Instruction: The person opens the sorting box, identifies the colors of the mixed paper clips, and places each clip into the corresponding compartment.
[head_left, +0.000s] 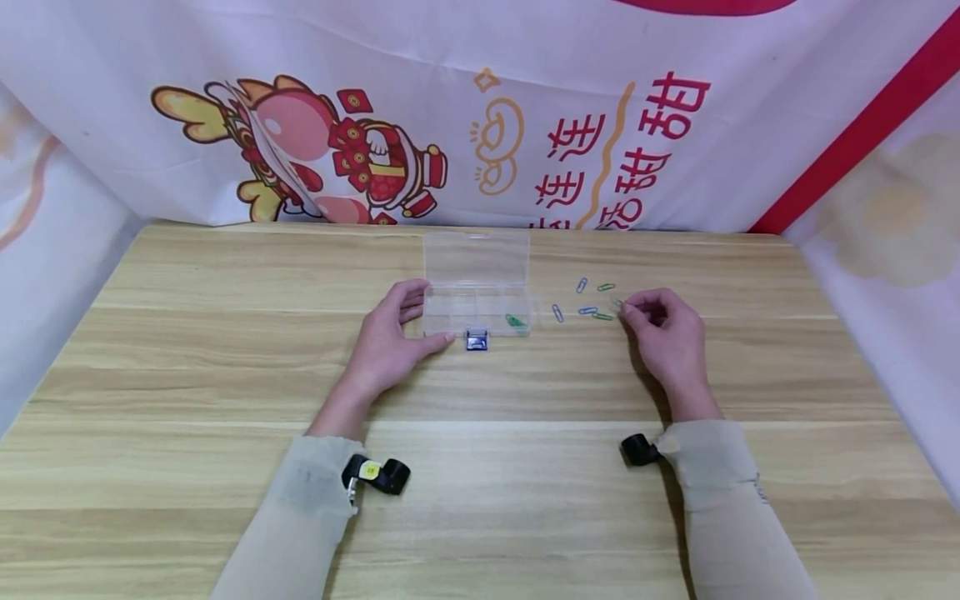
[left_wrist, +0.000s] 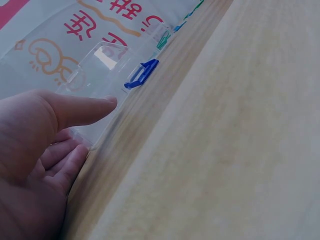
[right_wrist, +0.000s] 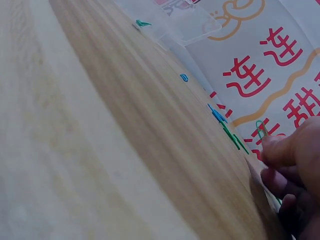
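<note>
A clear plastic compartment box (head_left: 450,302) stands on the table with its lid (head_left: 477,258) raised at the back and a blue latch (head_left: 476,340) folded down in front. My left hand (head_left: 390,337) grips its left end, thumb on the front edge and fingers round the back corner. Green paper clips (head_left: 515,320) lie in the front right compartment. Over to the right, my right hand (head_left: 667,333) pinches a green paper clip (right_wrist: 261,129) between thumb and forefinger, lifted above the table in the right wrist view.
Between box and right hand lie loose blue paper clips (head_left: 557,313) and green paper clips (head_left: 605,287). The wooden table (head_left: 480,500) ends at a printed cloth (head_left: 480,125) hanging along its back edge.
</note>
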